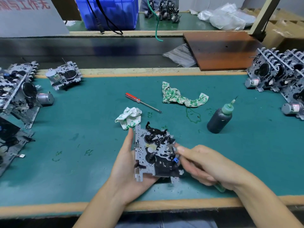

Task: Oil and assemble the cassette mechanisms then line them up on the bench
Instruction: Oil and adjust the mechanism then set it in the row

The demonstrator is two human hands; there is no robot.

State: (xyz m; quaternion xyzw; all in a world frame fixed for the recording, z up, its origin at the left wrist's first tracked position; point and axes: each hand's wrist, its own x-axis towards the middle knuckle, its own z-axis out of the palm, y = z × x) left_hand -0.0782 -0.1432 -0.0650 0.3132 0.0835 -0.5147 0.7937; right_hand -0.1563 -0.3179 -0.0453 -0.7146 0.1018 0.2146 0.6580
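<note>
Your left hand point(126, 163) cradles the cassette mechanism point(155, 155) from below, fingers wrapped on its edge, above the near tabletop point(82, 129). Your right hand point(209, 165) pinches a small green-tipped tool against its right side. Oil bottle point(219, 120) stands beyond.

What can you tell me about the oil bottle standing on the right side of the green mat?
The oil bottle is a squat, dark grey, plastic-looking squeeze bottle with a pale green neck and a thin needle-like tip pointing up and to the right. It stands on the green mat, leaning slightly right, capless as far as can be seen. Nothing touches it; neither hand is on it. Green oil smears mark the mat just to its left, and motor-fitted mechanisms sit further right.
</note>
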